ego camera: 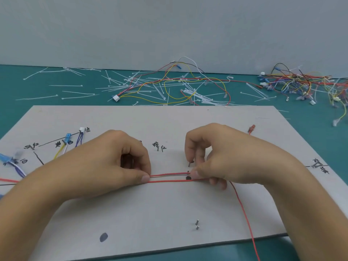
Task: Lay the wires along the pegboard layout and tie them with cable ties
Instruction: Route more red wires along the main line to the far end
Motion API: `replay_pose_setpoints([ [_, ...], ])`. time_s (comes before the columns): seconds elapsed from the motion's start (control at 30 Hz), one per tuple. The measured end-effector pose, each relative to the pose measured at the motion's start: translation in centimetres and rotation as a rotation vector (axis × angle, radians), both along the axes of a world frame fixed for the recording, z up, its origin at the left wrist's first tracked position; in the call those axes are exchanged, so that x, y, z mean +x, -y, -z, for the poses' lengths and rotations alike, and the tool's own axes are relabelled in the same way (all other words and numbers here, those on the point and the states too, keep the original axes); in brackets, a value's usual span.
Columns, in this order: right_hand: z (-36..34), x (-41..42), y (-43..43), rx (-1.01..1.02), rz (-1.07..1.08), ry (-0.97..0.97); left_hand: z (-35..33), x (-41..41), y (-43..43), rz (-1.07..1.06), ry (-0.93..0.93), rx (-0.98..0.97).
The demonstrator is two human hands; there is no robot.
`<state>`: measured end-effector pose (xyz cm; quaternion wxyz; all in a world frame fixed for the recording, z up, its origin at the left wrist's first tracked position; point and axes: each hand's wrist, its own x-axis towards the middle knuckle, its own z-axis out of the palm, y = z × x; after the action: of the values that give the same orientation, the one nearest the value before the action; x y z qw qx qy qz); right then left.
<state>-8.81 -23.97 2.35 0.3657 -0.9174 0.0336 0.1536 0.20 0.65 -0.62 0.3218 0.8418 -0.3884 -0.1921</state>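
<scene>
— On the grey pegboard (131,208), where do the red wires (169,177) lie?
— Near its middle, stretched flat between both hands as two parallel runs, just apart.
— How do they look?
— Thin, bright red, taut. The lower one trails past the board's near edge.
— And the hands?
— The left hand (113,162) pinches their left end, fingers curled. The right hand (222,157) pinches the right end, beside a small peg (189,164).
</scene>
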Motion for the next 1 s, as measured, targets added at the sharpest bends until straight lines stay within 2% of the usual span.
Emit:
replay_pose_setpoints([
  [0.17,-0.2,0.1,0.8,-0.043,0.039,-0.014,-0.2,-0.4,0.5,-0.016,0.059,0.027],
  [0.33,-0.1,0.3,1.3,-0.098,0.052,-0.066,-0.9,-1.2,2.1,-0.028,0.197,0.151],
  [0.47,0.0,0.5,1.3,-0.115,0.03,-0.081,-0.6,-2.2,4.6,-0.033,0.315,0.145],
  [0.7,-0.6,0.2,2.2,-0.12,0.009,-0.095,0.5,-2.7,6.6,-0.055,0.197,0.024],
  [0.9,-1.3,-0.1,3.9,-0.095,0.074,-0.005,1.3,-3.2,6.5,0.011,0.22,-0.05],
  [1.0,-1.6,-0.3,4.9,-0.138,0.071,-0.044,1.6,-3.3,6.5,0.01,0.24,-0.055],
])
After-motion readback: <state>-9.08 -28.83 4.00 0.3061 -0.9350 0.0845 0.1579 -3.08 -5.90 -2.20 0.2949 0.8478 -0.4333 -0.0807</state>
